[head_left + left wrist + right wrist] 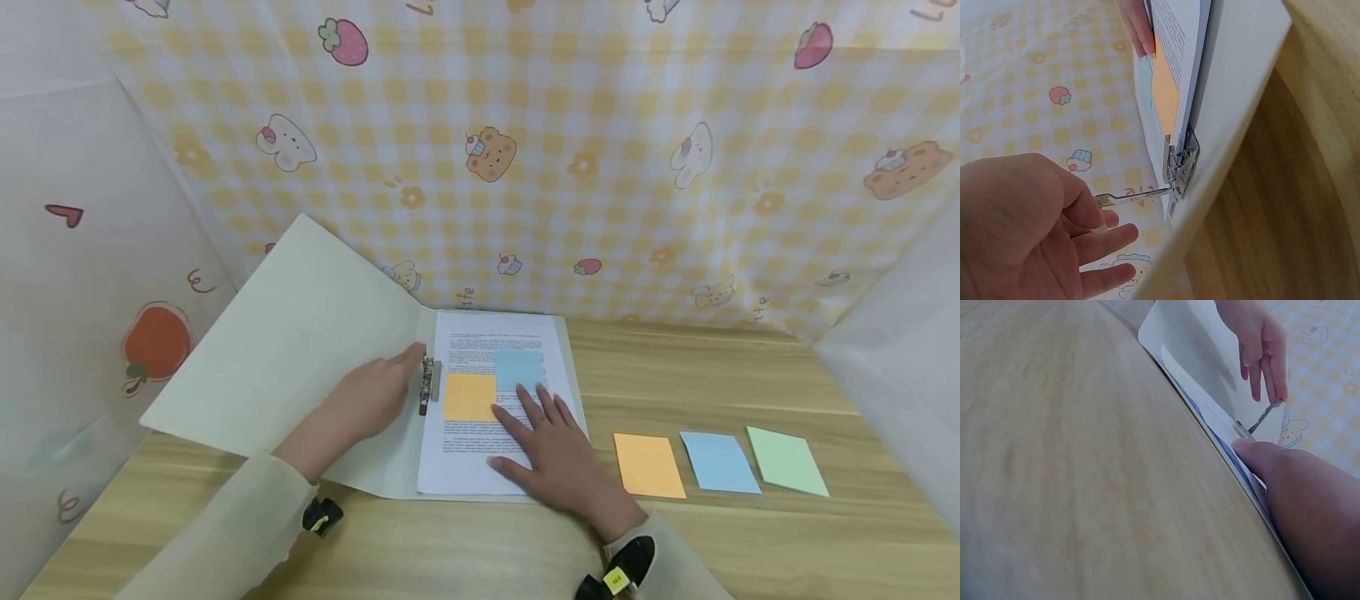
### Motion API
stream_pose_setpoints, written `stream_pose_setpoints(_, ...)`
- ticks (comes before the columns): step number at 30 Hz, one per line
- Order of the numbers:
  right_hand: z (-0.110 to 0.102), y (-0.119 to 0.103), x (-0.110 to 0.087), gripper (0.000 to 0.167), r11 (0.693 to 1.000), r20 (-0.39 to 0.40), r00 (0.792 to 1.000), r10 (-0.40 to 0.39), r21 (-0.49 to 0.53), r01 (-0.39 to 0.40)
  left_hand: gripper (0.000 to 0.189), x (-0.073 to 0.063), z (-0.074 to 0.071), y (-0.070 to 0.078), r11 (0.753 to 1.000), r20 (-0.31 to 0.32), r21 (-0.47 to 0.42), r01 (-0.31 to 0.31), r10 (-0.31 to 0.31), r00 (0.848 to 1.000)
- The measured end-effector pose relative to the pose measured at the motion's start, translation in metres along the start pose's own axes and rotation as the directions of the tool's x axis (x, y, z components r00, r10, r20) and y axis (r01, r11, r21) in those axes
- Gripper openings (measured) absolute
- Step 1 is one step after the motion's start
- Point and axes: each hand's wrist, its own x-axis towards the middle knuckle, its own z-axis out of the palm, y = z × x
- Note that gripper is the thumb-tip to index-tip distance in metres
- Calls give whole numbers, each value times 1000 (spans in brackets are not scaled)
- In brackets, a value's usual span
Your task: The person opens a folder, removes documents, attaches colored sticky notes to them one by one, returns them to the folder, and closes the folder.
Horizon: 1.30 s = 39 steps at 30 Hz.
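Note:
An opened pale folder (300, 350) lies with its cover raised to the left. Inside, a stack of printed sheets (468, 475) sits beside a metal lever clip (427, 385). My left hand (371, 396) pinches the end of the clip's lever (1135, 198), which stands out from the clip in the left wrist view. Spread fingers of my right hand (558, 458) rest on the sheets at their lower right. An orange sticky note (470, 397) and a blue sticky note (517, 368) lie on the top page, the blue one by the right fingertips.
On the wooden table (750, 542), right of the folder, lie an orange notepad (648, 465), a blue notepad (720, 462) and a green notepad (787, 460) in a row. A checked yellow cloth (585, 108) hangs behind, close to the folder's back edge.

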Motion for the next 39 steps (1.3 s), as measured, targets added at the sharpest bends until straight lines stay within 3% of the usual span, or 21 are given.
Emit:
stream_pose_setpoints(8, -1, 1, -1, 72, 1000, -20, 1000, -18, 16, 18, 51, -12, 9, 6, 1000, -15, -8, -24, 24, 1000)
stream_pose_setpoints(12, -1, 0, -2, 73, 1000, -12, 1000, -11, 6, 11, 53, -15, 13, 8, 1000, -22, -30, -11, 10, 1000)
stream_pose_setpoints(16, 0, 0, -2, 73, 1000, 2, 1000, -7, 3, 7, 54, -19, 14, 8, 997, 10, -73, 13, -13, 1000)
stream_pose_setpoints(23, 0, 0, -2, 72, 1000, -3, 1000, -11, -2, 11, 52, -22, 16, 7, 997, 6, -78, -19, 20, 1000)
stream_pose_setpoints(39, 0, 0, -2, 72, 1000, -18, 1000, -18, -22, 17, 61, -27, 28, 14, 993, 138, -115, 37, -21, 990)
